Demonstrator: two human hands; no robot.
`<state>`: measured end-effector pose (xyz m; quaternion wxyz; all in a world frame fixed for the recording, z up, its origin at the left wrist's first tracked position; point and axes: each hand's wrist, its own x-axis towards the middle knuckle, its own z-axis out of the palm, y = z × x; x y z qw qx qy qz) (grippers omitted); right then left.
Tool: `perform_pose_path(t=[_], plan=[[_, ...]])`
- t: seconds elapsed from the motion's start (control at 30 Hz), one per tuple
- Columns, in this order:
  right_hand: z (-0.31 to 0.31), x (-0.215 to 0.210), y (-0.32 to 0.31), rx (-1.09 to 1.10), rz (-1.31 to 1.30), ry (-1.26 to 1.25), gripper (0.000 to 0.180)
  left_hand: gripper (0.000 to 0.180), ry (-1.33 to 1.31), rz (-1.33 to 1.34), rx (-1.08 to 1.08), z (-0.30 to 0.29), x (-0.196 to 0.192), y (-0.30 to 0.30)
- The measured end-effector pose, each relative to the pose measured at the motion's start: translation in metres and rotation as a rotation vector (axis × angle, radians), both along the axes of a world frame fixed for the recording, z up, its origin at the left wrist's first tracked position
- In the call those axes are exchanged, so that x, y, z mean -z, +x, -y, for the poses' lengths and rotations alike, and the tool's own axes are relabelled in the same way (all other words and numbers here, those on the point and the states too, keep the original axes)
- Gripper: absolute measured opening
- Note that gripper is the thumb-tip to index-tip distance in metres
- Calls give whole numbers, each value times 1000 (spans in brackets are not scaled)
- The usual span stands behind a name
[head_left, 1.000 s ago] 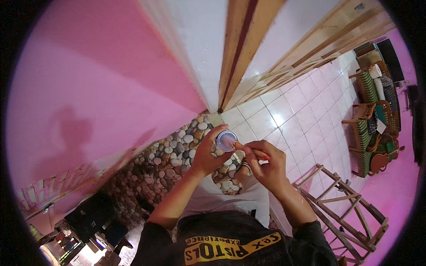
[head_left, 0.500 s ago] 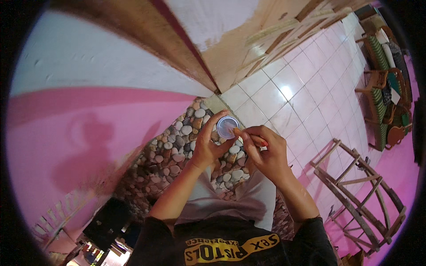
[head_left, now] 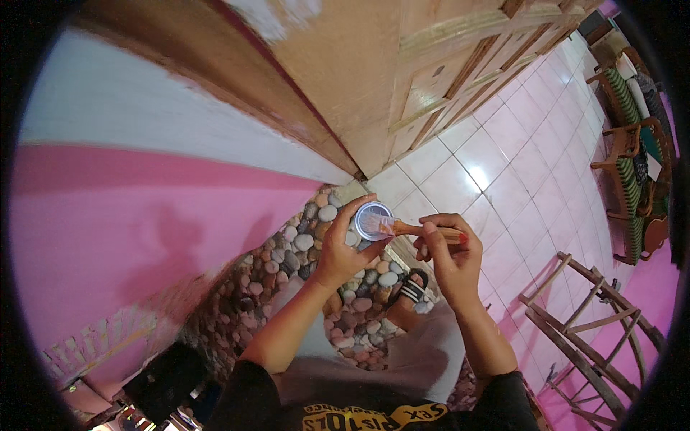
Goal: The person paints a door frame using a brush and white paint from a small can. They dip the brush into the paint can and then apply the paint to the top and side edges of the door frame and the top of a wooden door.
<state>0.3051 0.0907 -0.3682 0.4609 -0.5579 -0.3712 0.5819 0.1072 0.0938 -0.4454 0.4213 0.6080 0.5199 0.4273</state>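
My left hand holds a small round can with pale paint inside, fingers wrapped around its side. My right hand grips a paintbrush by its wooden handle with a red end. The brush lies nearly level and its bristles rest in the mouth of the can. Both hands are held in front of my chest, above a pebble-clad wall base.
A pink and white wall fills the left. A wooden door stands ahead, with white patches near its top. White floor tiles spread right. A wooden ladder lies at lower right, chairs beyond. My sandalled foot is below.
The view has tilted up and left, bringing the wooden door overhead. The brush tip has gone into the can's mouth. Both hands keep their grips.
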Motion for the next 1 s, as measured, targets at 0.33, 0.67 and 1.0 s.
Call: perform_pose_path(t=[0.33,0.67,1.0], plan=[[-26,119,27,108,-288,36,20,72,242,-101,63,-37,86,3],[-45,155,40,234,-314,232,22,71,280,-45,64,-60,150,10],[-67,23,9,238,-18,912,21,66,291,5,180,-46,166,-2]])
